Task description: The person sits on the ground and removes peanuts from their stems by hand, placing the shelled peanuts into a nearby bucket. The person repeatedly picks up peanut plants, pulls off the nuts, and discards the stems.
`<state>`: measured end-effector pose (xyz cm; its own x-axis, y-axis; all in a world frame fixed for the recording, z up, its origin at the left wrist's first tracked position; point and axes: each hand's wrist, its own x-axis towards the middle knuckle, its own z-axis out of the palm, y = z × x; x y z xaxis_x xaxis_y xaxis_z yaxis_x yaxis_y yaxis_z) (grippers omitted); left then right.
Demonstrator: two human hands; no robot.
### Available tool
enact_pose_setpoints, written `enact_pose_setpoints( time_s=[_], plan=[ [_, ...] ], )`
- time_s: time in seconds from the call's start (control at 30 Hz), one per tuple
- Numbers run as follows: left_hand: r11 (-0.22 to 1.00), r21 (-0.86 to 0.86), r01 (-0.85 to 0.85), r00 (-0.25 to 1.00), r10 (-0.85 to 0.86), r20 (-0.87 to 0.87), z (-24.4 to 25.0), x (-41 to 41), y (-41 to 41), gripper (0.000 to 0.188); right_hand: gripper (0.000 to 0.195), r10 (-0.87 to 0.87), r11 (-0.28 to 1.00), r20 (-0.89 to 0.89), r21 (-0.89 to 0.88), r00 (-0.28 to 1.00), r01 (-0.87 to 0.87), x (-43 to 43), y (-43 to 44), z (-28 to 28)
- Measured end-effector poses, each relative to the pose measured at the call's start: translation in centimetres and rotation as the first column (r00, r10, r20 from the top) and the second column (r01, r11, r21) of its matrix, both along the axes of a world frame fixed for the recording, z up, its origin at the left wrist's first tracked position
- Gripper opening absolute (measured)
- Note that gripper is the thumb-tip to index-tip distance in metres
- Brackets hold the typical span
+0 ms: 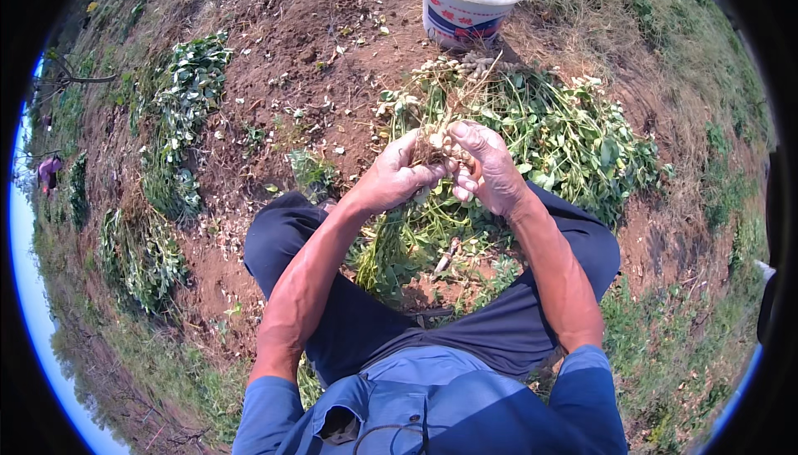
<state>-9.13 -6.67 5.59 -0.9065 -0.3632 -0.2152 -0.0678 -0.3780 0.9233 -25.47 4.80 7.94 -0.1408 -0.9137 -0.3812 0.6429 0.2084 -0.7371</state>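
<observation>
Between my two hands is a root cluster of peanut pods (436,142), held just above my crossed legs. My left hand (402,165) grips the cluster from the left, thumb pointing inward. On the other side my right hand (489,165) has its thumb and fingers around the pods. Green stems of a peanut plant (389,249) hang below my hands toward the soil. A pile of pulled peanut plants (580,137) lies just beyond, to the right, with more pods showing at its near-left end. My fingers partly hide the pods.
A white plastic bucket (464,15) full of peanuts stands on the soil beyond the plant pile; it bears printed writing. Heaps of pulled plants (187,87) lie in a row at left. Dry grass (580,6) borders the right. A person in purple (48,171) is far left.
</observation>
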Motion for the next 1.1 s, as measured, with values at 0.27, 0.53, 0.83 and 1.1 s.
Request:
enact_pose_setpoints(
  time_s=[0.27,0.53,0.83,1.1],
  plan=[
    [0.975,-0.222,0.010,0.997,0.008,0.077,-1.3,0.1,0.3,0.032,0.024,0.025,0.998,-0.266,0.055,0.964,-0.010,0.1,-0.4,-1.7],
    [0.973,0.232,0.014,0.995,0.010,-0.100,-0.3,0.6,0.1,0.032,0.010,-0.119,0.990,0.229,-0.047,0.966,0.133,1.6,0.2,-2.0],
    [0.922,0.383,0.055,0.993,-0.012,-0.114,0.8,1.1,0.0,0.033,0.012,-0.031,0.978,0.530,-0.160,0.847,0.136,1.2,0.8,-1.4],
    [0.999,0.053,0.006,1.000,-0.006,0.002,-0.3,0.1,0.5,0.035,0.022,-0.018,1.000,-0.412,0.006,0.911,0.023,0.9,-0.1,0.4]
  ],
)
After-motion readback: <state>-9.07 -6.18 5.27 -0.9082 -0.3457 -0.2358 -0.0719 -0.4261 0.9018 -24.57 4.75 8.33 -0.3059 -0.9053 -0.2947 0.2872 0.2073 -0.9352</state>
